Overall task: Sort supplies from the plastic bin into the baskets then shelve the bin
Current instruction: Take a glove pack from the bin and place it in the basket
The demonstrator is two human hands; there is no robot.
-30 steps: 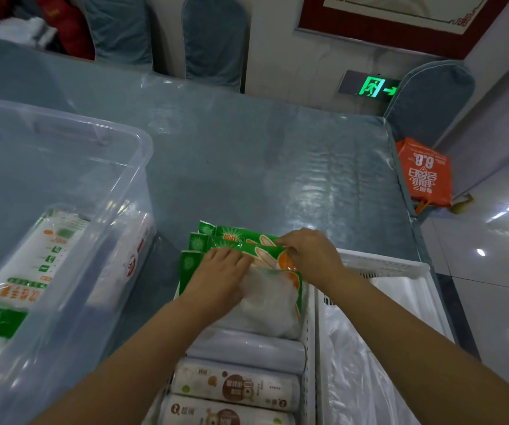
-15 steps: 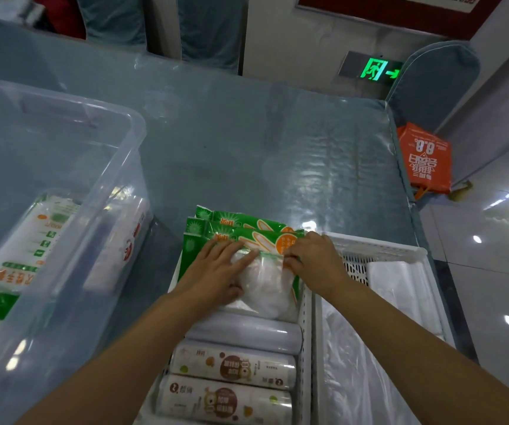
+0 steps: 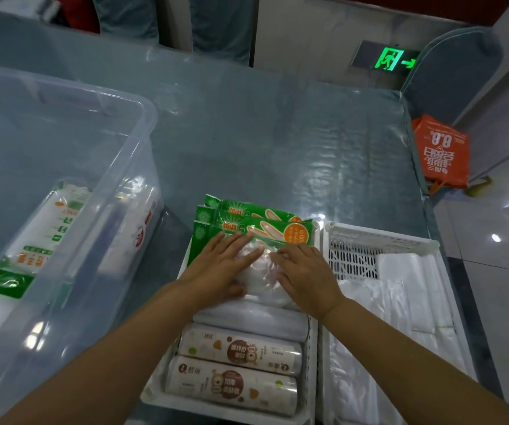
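Green-and-orange glove packets [image 3: 265, 223] lie stacked at the far end of the left white basket [image 3: 311, 348]. My left hand [image 3: 219, 265] and my right hand [image 3: 305, 276] both lie flat, fingers spread, pressing on the clear part of the top packet [image 3: 262, 271]. Nearer me in that basket are three rolls [image 3: 237, 352] of plastic wrap. The right white basket [image 3: 382, 237] holds white plastic bags [image 3: 400, 296]. The clear plastic bin [image 3: 99, 216] stands at the left with packaged supplies [image 3: 47, 231] inside.
The baskets and bin sit on a grey table covered with clear film [image 3: 262, 133]. An orange bag [image 3: 442, 151] lies on the floor past the table's right edge. Padded chairs [image 3: 455, 72] stand at the back. Glossy floor lies to the right.
Both hands have slid toward me from the packet's printed top down to its clear lower part and flattened on it. The view has shifted slightly forward.
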